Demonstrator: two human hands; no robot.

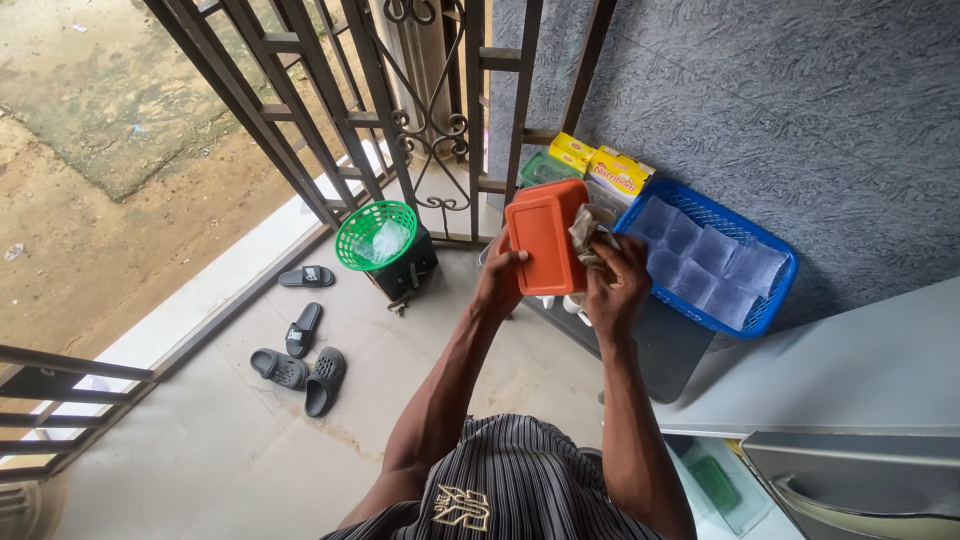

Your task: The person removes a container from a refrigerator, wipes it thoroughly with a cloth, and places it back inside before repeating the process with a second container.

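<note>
My left hand (499, 276) grips the lower left edge of an orange rectangular plastic container (545, 235), holding it upright in front of me. My right hand (616, 285) holds a crumpled greyish cloth (590, 232) pressed against the container's right side. Both hands are raised above a dark grey table top (665, 345).
A blue plastic basket (775, 290) with several clear sachets sits on the table by the wall, yellow boxes (620, 172) and a green lid behind it. A green basket (375, 235) stands on a black box by the iron gate (420, 110). Sandals (300, 350) lie on the floor. A grey appliance (850, 400) is at right.
</note>
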